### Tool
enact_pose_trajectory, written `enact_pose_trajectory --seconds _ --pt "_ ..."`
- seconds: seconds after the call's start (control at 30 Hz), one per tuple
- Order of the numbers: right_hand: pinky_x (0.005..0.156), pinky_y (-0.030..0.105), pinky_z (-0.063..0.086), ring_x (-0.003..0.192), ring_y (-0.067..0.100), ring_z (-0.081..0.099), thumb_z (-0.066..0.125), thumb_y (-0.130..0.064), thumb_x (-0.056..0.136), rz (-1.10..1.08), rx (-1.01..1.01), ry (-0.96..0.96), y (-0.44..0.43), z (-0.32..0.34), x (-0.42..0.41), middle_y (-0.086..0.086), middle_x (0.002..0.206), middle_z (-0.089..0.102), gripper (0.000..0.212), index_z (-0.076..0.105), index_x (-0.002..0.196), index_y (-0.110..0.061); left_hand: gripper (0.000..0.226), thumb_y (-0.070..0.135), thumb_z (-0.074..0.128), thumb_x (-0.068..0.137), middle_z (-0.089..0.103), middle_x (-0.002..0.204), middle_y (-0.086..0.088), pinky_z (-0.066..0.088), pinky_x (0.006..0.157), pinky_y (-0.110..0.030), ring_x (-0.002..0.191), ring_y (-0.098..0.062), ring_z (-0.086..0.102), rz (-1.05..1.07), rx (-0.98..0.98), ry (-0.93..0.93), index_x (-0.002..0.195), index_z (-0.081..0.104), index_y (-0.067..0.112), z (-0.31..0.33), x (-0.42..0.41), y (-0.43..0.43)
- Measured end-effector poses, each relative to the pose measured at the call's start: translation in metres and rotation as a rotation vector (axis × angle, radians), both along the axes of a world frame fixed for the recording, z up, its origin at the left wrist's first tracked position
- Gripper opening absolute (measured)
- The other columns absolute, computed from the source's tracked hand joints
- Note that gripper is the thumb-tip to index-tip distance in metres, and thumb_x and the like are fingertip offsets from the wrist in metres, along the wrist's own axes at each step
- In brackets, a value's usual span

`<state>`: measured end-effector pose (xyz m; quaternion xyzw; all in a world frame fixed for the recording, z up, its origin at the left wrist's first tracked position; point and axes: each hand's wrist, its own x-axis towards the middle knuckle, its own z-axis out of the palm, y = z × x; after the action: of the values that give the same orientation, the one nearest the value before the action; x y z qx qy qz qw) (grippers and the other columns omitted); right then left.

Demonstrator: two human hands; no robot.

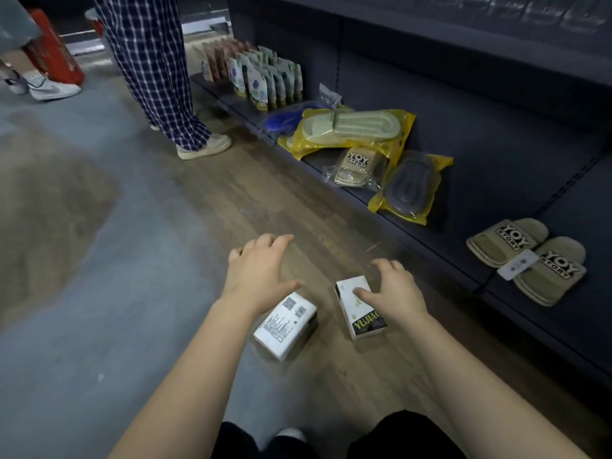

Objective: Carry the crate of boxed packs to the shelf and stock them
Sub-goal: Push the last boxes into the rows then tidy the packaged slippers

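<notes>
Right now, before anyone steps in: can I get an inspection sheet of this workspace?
Surface: wood-look floor beside a grey patch; low dark shelf on the right.
Job's things: white box and yellow-lettered box lie on the floor, apart; crate: nothing seen.
Clutter: bagged slippers, loose slipper pair and pouches on the shelf.
Hands: left hand open above the white box; right hand open over the yellow-lettered box, contact unclear.
Cables: nothing seen.
Surroundings: person in checked trousers stands by the shelf; red object behind.
</notes>
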<state>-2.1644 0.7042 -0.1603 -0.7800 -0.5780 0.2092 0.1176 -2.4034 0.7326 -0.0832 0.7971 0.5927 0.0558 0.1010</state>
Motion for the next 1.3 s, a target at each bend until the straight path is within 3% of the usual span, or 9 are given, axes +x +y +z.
enact_pose_trajectory --seconds 0.23,0.87,1.17,1.3 --pt "0.087 0.037 0.043 0.125 0.027 0.042 0.068 -0.051 0.081 -0.051 -0.056 -0.026 0.01 -0.057 0.01 0.003 0.137 0.044 0.068 0.042 0.138 -0.023 0.08 0.057 0.063 0.083 0.039 0.143 0.004 0.027 0.106 -0.041 0.134 -0.021 0.036 -0.036 -0.017 0.012 0.149 0.025 0.033 -0.048 0.014 0.011" --pt "0.099 0.036 0.038 0.124 0.03 0.044 0.077 -0.05 0.073 -0.209 -0.214 0.01 0.039 -0.169 0.006 0.007 0.134 0.046 0.078 0.041 0.135 -0.02 0.082 0.058 0.063 0.081 0.034 0.149 0.004 0.028 0.104 -0.04 0.135 -0.021 0.036 -0.075 -0.113 0.037 0.149 0.024 0.033 -0.131 0.021 0.057" --pt "0.091 0.037 0.043 0.126 0.03 0.043 0.082 -0.05 0.067 -0.265 -0.327 0.035 0.032 -0.193 0.004 0.01 0.137 0.045 0.093 0.032 0.139 -0.017 0.082 0.059 0.062 0.082 0.034 0.148 0.006 0.026 0.106 -0.04 0.135 -0.019 0.035 -0.102 -0.102 0.019 0.149 0.024 0.033 -0.139 0.019 0.06" --pt "0.088 0.036 0.045 0.125 0.031 0.042 0.078 -0.045 0.074 -0.279 -0.342 -0.01 0.021 -0.203 -0.002 0.012 0.137 0.042 0.086 0.028 0.136 -0.015 0.082 0.06 0.061 0.082 0.033 0.149 0.007 0.025 0.108 -0.04 0.136 -0.018 0.034 -0.109 -0.105 0.013 0.15 0.022 0.034 -0.141 0.017 0.058"
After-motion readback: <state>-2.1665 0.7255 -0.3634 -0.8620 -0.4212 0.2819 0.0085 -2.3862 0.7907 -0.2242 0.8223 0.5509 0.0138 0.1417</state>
